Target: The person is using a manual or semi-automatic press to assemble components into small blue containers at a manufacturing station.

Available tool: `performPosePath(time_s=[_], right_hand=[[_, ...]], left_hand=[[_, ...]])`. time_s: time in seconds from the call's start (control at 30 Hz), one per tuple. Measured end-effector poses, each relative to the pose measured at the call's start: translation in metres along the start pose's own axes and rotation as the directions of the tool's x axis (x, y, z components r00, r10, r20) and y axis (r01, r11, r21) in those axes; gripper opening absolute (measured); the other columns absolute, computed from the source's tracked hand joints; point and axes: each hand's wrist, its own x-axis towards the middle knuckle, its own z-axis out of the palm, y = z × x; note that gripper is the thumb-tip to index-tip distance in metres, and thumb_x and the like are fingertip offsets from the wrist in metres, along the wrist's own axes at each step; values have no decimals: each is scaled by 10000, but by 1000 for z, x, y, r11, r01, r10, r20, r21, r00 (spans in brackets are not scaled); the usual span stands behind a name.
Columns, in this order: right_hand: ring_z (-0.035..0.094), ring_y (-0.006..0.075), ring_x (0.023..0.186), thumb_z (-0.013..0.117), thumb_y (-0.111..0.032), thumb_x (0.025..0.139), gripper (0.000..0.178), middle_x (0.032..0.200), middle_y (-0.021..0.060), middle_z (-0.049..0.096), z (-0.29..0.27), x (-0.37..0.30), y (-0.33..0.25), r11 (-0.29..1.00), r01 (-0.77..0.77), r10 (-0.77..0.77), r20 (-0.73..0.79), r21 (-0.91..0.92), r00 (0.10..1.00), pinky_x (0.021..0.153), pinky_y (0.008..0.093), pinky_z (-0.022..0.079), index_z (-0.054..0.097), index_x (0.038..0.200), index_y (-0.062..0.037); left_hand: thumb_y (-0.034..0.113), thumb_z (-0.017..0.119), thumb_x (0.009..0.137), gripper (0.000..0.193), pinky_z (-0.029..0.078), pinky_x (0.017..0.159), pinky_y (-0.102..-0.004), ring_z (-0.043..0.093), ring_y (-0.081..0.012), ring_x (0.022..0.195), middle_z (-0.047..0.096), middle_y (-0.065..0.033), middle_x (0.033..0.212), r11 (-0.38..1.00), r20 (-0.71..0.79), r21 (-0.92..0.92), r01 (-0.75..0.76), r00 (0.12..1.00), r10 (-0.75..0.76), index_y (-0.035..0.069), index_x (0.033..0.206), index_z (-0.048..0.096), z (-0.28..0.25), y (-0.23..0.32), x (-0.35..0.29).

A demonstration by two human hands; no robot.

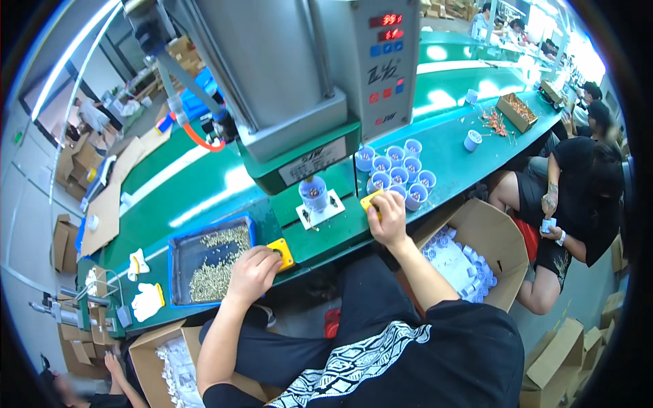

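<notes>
A light-blue plastic cup (313,195) with small metal parts inside stands upright on a white plate (331,211), directly beneath the head of a bench press (299,153). To the left of it, my left hand (253,273) curls its fingers over a yellow push-button box (281,253) at the bench edge. My right hand (388,216) is closed in the same way over another yellow box (368,202), right of the press. The button tops are partly hidden by my fingers. Just beyond my right hand sits a group of similar blue cups (398,175) holding small parts.
A blue-rimmed tray (173,272) of small brass-coloured parts lies left, beside white gloves (147,301). Cartons flank my legs; the right one (507,234) contains blue cups. Orange-wired parts (495,121) and a lone cup (473,141) lie farther right. A co-worker (578,197) sits at right.
</notes>
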Motion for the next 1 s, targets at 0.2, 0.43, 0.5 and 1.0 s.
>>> performPosePath(time_s=[0.2, 0.43, 0.5, 1.0], right_hand=[[626, 334, 951, 674, -89, 840, 102, 941, 107, 683, 2, -4, 2, 997, 26, -23, -36, 79, 999, 893, 434, 475, 656, 925, -34], [620, 318, 946, 670, -83, 832, 99, 953, 91, 689, -4, -11, 5, 982, 21, -22, 4, 188, 1000, 890, 426, 475, 662, 920, -39], [620, 314, 951, 670, -81, 823, 92, 955, 88, 692, -6, -10, 6, 977, 44, -51, 31, 207, 998, 885, 423, 475, 665, 907, -43], [605, 327, 941, 623, -149, 827, 124, 952, 116, 690, 3, -13, 8, 989, 48, -50, 15, 141, 999, 890, 423, 473, 656, 809, -30]], left_hand=[[76, 773, 798, 100, 572, 793, -401, 700, -281, 887, 733, -96, 891, 988, -86, 54, 142, 987, -137, 38, 873, 720, -12, -1, -1], [84, 771, 807, 90, 571, 797, -403, 703, -293, 892, 741, -93, 891, 965, -28, 106, 240, 971, -239, 40, 869, 723, -36, 18, 0], [71, 768, 809, 94, 569, 793, -409, 699, -303, 889, 737, -104, 891, 975, 49, 145, 167, 983, -176, 33, 884, 727, -50, 23, 12], [55, 766, 859, 122, 538, 709, -368, 691, -225, 814, 728, -101, 883, 992, -56, -85, 93, 994, -98, 21, 971, 730, -17, -32, 93]])
